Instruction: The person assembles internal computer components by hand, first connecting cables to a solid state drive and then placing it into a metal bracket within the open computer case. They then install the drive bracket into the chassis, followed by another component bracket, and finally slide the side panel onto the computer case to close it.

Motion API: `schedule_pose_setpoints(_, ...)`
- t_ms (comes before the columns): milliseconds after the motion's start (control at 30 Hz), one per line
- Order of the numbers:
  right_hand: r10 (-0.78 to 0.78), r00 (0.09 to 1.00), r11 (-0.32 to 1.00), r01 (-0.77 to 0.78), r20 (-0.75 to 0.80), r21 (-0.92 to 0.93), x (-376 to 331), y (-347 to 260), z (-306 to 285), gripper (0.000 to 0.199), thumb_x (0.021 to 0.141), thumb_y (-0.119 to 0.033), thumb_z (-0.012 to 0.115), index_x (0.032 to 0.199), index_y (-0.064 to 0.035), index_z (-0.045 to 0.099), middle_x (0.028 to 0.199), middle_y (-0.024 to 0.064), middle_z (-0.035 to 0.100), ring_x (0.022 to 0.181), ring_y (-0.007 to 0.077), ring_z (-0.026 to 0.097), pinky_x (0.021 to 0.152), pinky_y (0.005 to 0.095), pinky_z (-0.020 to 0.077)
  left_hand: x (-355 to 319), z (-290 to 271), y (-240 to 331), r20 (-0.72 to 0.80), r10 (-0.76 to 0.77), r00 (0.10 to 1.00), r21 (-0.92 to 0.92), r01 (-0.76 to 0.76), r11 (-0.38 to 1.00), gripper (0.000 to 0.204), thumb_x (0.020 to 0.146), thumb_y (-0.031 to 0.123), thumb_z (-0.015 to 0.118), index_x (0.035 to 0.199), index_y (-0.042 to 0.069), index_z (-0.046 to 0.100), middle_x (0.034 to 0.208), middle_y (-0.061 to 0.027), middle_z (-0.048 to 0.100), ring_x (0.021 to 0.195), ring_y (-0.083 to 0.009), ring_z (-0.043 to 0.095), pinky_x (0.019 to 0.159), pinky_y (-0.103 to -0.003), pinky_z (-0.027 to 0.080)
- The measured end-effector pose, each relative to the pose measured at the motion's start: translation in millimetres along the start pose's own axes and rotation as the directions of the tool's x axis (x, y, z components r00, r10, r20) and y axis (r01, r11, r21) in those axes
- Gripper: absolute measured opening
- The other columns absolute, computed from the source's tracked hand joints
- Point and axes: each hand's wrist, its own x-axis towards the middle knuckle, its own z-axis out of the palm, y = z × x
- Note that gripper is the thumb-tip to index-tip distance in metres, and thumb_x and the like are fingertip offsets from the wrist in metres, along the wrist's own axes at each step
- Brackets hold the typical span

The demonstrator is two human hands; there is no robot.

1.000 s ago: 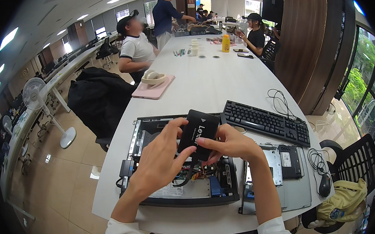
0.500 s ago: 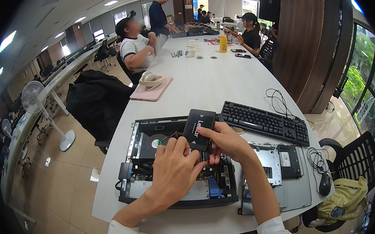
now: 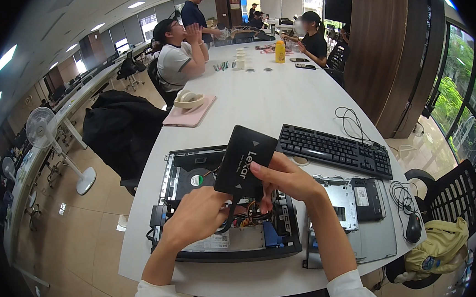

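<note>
Stretching away down an open office, the long white counter [image 3: 263, 100] is carrying an opened computer case [image 3: 228, 214] at its near edge. Both hands are lifting a flat black drive [image 3: 245, 161] above that case: the right hand [image 3: 286, 179] is pinching its lower right edge, and the left hand [image 3: 200, 215] is gripping its lower end from beneath. A black keyboard [image 3: 334, 150] is lying just beyond, toward the right edge, with a removed side panel [image 3: 354, 223] beside the case.

The black drive [image 3: 245, 161] hides part of the open computer case [image 3: 275, 245] beneath it; behind the drive, the left hand [image 3: 197, 217] fingertips are unseen; cable ends there cannot be told.
</note>
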Motion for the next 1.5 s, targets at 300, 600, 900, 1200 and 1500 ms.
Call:
schedule_pose_setpoints(300,0.1,0.99,0.963,-0.071,-0.1,0.258,8,9,-9,0.052,0.107,-0.044,0.056,0.125,0.0038,0.044,0.089,0.0158,0.068,0.055,0.0241,0.072,0.045,0.0299,0.0606,-7,-6,12,-0.439,-0.012,0.899,-0.013,0.006,1.0,0.017,0.095,0.02,0.07,0.098,0.004,0.073,0.086,-0.0159,0.071,0.078,-0.0373,0.069,0.069,-0.045,0.052)
schedule_pose_setpoints(600,0.233,0.954,0.886,-0.128,-0.189,0.445,19,16,-10,0.049,0.107,-0.046,0.055,0.126,-0.0022,0.043,0.09,0.0147,0.066,0.055,0.0228,0.071,0.041,0.0276,0.059,-9,9,38,-0.545,0.143,0.826,0.167,-0.06,0.984,0.023,0.088,0.023,0.08,0.093,0.004,0.068,0.093,-0.0064,0.059,0.084,-0.0259,0.061,0.065,-0.038,0.05)
schedule_pose_setpoints(900,0.161,0.981,0.96,-0.13,-0.109,0.246,10,-3,2,0.056,0.106,-0.053,0.053,0.126,-0.0017,0.042,0.082,0.0111,0.065,0.046,0.0193,0.065,0.038,0.0254,0.0504,2,-11,5,0.036,-0.177,0.984,-0.587,0.164,0.793,0.048,0.115,0.032,0.039,0.101,-0.005,0.066,0.076,-0.0082,0.057,0.068,-0.019,0.052,0.071,-0.036,0.05)
schedule_pose_setpoints(1200,0.047,0.999,0.968,-0.04,-0.023,0.248,4,-1,2,0.057,0.106,-0.054,0.052,0.124,-0.0011,0.041,0.083,0.013,0.068,0.051,0.0217,0.067,0.042,0.028,0.0528,-1,-14,2,0.096,-0.049,0.994,-0.778,0.105,0.62,0.038,0.113,0.023,0.042,0.12,-0.008,0.063,0.108,-0.0129,0.071,0.09,-0.0158,0.068,0.084,-0.032,0.056)
schedule_pose_setpoints(1500,0.024,0.989,0.998,-0.033,0.147,0.06,-7,-6,8,0.057,0.108,-0.048,0.051,0.135,0.001,0.037,0.088,0.0186,0.07,0.065,0.0282,0.076,0.053,0.0323,0.0626,-1,-8,-1,0.125,0.06,0.99,-0.667,0.039,0.744,0.025,0.096,-0.007,0.062,0.12,-0.001,0.067,0.108,-0.0106,0.073,0.096,-0.0183,0.072,0.085,-0.034,0.058)
